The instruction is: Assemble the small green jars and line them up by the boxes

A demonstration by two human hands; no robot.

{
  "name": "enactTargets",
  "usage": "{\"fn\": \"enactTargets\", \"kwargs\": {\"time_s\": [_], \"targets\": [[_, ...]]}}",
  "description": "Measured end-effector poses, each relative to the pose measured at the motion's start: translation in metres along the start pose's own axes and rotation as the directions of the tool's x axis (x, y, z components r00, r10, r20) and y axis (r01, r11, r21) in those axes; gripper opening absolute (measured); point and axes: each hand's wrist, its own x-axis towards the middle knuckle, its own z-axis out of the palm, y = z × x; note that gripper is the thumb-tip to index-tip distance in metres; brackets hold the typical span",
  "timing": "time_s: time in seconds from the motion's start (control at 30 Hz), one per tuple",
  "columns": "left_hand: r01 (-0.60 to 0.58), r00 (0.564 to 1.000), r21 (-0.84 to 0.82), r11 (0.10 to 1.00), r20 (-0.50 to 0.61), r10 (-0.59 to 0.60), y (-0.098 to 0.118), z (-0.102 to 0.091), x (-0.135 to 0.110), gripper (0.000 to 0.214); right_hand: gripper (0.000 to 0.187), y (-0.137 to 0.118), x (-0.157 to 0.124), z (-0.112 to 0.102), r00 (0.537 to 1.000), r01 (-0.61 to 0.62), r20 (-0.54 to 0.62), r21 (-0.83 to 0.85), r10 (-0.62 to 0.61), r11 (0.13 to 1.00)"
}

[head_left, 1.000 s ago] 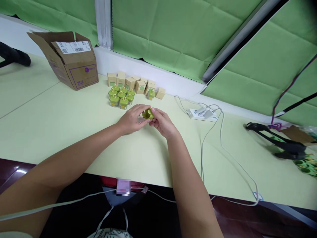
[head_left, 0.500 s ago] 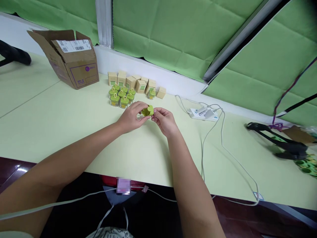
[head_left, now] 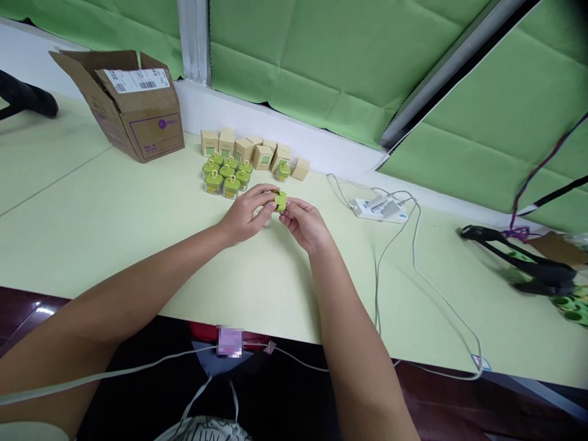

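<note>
Over the middle of the table, a small green lid (head_left: 280, 201) is gripped between the thumb and fingers of my left hand (head_left: 248, 214), turned on its side. The fingertips of my right hand (head_left: 305, 225) are pinched together at the lid's right side; any small part between them is hidden. A bit of something clear (head_left: 267, 221) shows below my left thumb, too covered to identify. Just behind my hands stand several clear jars (head_left: 227, 174) with green lids and yellow loop handles. One more such jar (head_left: 282, 172) stands apart to their right.
Several small tan boxes (head_left: 263, 157) line the wall behind the jars. An open cardboard carton (head_left: 156, 131) stands at the back left. To the right, a white power strip (head_left: 380, 209) trails cables (head_left: 416, 257) over the table edge. A black stand (head_left: 528, 260) is farther right.
The lid has turned in my fingers: its hollow inside faced me before, and its outer face shows more now. My left fingers have shifted over it. The jars and boxes stay put.
</note>
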Motion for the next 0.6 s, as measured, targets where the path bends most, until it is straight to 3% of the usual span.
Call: {"fn": "enactTargets", "kwargs": {"time_s": [0.33, 0.6], "targets": [[0.111, 0.993, -0.016, 0.994, -0.039, -0.112, -0.009, 0.0, 0.0, 0.02, 0.036, 0.0, -0.003, 0.005, 0.997, -0.042, -0.065, -0.049, 0.038, 0.998], [0.093, 0.995, 0.088, 0.992, 0.028, -0.096, -0.01, 0.001, -0.002, 0.027, 0.058, -0.004, -0.013, 0.018, 0.996, -0.001, 0.091, -0.126, 0.012, 0.992]]}}
